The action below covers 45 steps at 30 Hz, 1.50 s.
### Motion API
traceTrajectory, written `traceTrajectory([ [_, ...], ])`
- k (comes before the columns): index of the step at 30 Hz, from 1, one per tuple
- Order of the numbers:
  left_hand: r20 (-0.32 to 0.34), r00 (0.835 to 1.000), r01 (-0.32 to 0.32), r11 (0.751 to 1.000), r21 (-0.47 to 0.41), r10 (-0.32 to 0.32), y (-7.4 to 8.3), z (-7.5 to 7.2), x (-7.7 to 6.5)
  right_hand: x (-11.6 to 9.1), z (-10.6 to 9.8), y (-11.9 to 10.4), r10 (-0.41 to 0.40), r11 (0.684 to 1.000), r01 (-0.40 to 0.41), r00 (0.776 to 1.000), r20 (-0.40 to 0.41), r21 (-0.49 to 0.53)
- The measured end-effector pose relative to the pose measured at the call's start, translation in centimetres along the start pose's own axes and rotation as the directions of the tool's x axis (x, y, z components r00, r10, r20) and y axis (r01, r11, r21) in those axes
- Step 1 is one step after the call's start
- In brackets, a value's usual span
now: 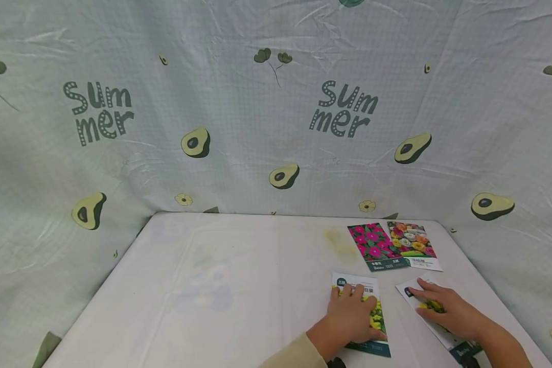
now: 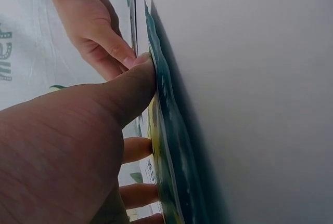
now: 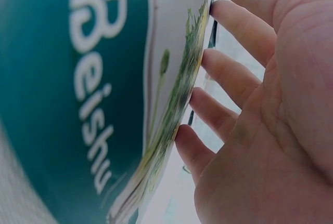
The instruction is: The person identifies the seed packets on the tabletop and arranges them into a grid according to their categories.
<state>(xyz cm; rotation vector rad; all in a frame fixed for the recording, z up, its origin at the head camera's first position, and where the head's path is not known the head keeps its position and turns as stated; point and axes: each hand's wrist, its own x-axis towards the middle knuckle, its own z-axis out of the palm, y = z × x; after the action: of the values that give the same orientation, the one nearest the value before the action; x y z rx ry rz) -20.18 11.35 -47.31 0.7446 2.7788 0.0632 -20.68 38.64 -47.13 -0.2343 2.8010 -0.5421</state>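
Nearest the camera is a beige sleeve [image 1: 292, 353]. Printed cloth [image 1: 239, 128] hangs behind the white bench [image 1: 257, 306], where the left hand [image 1: 353, 317], fingers lightly bent, presses a yellow-flowered packet [image 1: 377, 316]; the right hand [image 1: 455, 309], fingers spread, touches a slanted packet [image 1: 434, 306]; neither grips. Farther lie a pink-flowered packet [image 1: 377, 247] and a mixed-flower packet [image 1: 414, 245]. Positioning seems the present step; the next move probably calls for straightening the slanted packet.

Pale, creased sheeting [image 1: 239, 112] rises behind the white tabletop [image 1: 257, 245] and hangs along its left and right sides. Above the tabletop's far edge, the sheeting bears green "Summer" lettering [image 1: 105, 97], halved avocados [image 1: 202, 143] and small yellow flowers [image 1: 183, 199]. A yellowish stain [image 1: 340, 246] marks the tabletop, right of its middle. Soft, diffuse light covers the tabletop.
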Motion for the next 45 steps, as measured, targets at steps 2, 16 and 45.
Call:
traceTrajectory([
  [2,0.002,1.000,0.007,1.000,0.000,-0.007,-0.1,-0.1,-0.2,0.0,0.0,0.0,0.002,1.000,-0.002,1.000,0.002,0.002],
  [16,-0.001,1.000,-0.002,1.000,-0.009,0.002,-1.3,-0.6,-1.3,0.0,0.1,0.2,-0.010,1.000,0.010,1.000,-0.001,0.003],
  [45,-0.036,0.998,-0.058,0.998,-0.014,0.058,-3.8,-0.4,-2.5,0.1,0.1,0.0,0.000,1.000,0.000,1.000,-0.003,-0.016],
])
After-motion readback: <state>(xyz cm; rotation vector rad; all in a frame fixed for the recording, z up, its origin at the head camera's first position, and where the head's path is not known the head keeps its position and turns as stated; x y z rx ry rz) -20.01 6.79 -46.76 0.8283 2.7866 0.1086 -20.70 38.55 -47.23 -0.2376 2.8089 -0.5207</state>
